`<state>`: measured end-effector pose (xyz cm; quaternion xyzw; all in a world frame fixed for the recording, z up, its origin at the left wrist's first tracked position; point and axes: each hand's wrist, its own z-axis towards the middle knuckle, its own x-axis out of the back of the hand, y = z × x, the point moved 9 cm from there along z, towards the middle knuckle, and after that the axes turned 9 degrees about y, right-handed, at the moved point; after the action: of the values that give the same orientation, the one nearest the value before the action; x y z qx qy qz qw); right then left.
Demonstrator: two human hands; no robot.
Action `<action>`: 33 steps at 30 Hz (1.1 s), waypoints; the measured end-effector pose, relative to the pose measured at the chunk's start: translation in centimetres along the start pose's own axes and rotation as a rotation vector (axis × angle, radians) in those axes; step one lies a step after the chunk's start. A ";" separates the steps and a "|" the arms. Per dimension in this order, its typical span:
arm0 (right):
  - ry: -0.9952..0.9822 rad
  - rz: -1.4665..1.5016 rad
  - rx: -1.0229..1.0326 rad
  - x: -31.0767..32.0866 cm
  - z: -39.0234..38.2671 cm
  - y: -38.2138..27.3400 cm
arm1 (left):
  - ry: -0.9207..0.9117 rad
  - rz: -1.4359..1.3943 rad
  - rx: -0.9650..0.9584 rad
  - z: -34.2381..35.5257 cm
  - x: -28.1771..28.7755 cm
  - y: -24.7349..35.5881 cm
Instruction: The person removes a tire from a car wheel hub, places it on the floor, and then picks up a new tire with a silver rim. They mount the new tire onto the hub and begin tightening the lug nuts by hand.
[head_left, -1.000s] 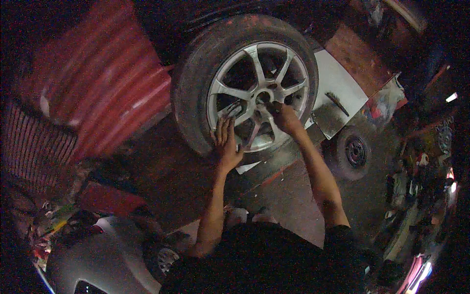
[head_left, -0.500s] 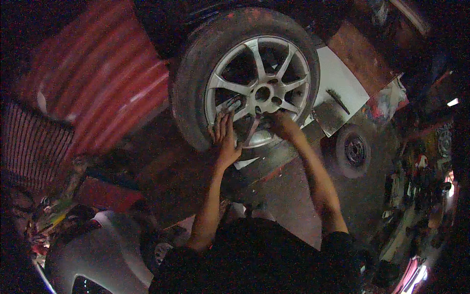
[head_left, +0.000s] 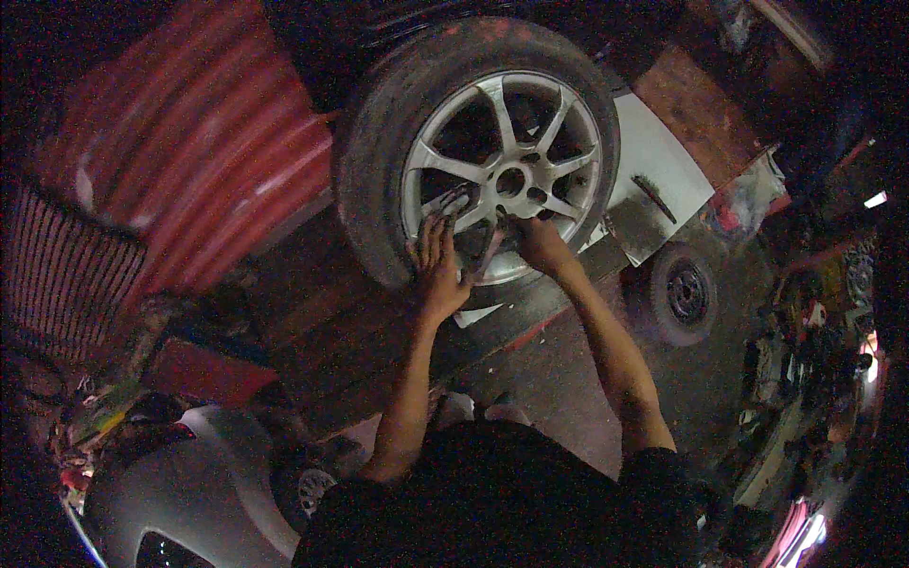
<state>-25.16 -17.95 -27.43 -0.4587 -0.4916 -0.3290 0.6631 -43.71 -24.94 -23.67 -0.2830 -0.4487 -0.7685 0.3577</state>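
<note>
A large car wheel with a silver spoked rim [head_left: 503, 115] and a dark, dusty tyre [head_left: 371, 180] stands tilted in front of me. My left hand [head_left: 440, 273] rests on the rim's lower left edge, its fingers stretched out and slightly apart over the metal and nothing held in it. Just below the hub, my right hand [head_left: 543, 244] has its fingers curled against the rim. Whatever those fingers may hold is hidden or too small to name.
Red corrugated sheet metal [head_left: 218, 161] leans at the left. White board [head_left: 663, 170] lies behind the wheel, with a smaller wheel [head_left: 684, 292] on the floor at right. A grey car [head_left: 218, 483] stands lower left. Assorted clutter [head_left: 795, 379] lines the right side.
The view has shifted slightly. My right hand has moved a little left along the rim below the hub, while my left hand keeps its place on the rim.
</note>
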 end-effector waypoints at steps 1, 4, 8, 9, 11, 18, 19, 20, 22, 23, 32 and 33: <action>0.029 0.006 0.051 0.4 -0.3 -0.1 | 0.007 0.013 -0.014 -0.3 0.0 -0.1; -0.222 0.108 0.056 5.1 2.1 -0.6 | 0.012 0.033 -0.040 0.2 0.2 -0.4; 0.143 0.153 0.030 3.6 1.1 0.2 | 0.022 0.030 -0.051 0.2 -0.2 -0.1; 0.123 0.175 0.037 4.7 1.3 -1.8 | 0.051 0.045 -0.048 -0.3 0.1 -0.4; -0.346 0.288 -0.242 6.1 -0.3 -2.0 | 0.022 0.030 -0.003 -1.2 0.6 -1.3; -0.096 0.213 -0.048 2.3 0.3 -0.2 | 0.007 0.068 0.015 -0.8 0.6 -0.7; -0.062 0.263 -0.086 3.7 0.3 -0.8 | 0.011 0.064 0.010 -0.9 0.6 -0.5; -0.028 0.314 -0.123 5.1 0.3 -1.4 | 0.017 0.064 0.003 -0.9 0.5 -0.5; 0.269 0.292 0.005 4.5 -0.2 -1.7 | 0.029 0.055 -0.029 -0.6 0.2 -0.3; 0.343 0.170 0.106 3.4 -1.0 -2.3 | 0.042 0.058 -0.032 -0.7 0.1 -0.6; 0.180 0.281 0.175 4.9 -0.6 -2.6 | 0.048 0.044 -0.067 -0.9 0.7 0.1; 0.213 0.386 0.193 5.6 -0.8 -2.7 | 0.056 0.039 -0.069 -1.0 0.8 0.1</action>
<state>-25.56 -19.64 -21.37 -0.4411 -0.3514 -0.1943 0.8026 -44.22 -26.08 -23.47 -0.2825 -0.4060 -0.7841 0.3748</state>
